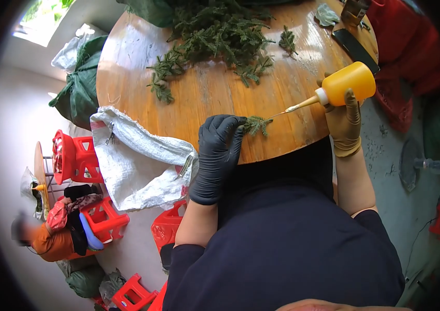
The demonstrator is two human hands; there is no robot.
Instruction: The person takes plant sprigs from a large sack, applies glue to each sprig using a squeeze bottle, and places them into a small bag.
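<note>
My left hand [219,153], in a black glove, pinches one end of a small green fir sprig [256,125] over the near edge of the round wooden table. Wrapped around a yellow squeeze bottle [348,84] is my right hand [345,124], in a tan glove. The bottle lies tilted, its long thin nozzle pointing left at the sprig's tip. Whether nozzle and sprig touch I cannot tell. A heap of green sprigs [217,36] covers the far part of the table, and one loose sprig [287,41] lies to its right.
A white woven sack [126,166] hangs over the wooden table's [126,62] left edge. At the far right lie a black phone [355,50] and a crumpled glove [326,15]. Red stools [77,158] stand at left, near a seated person [54,238] in orange.
</note>
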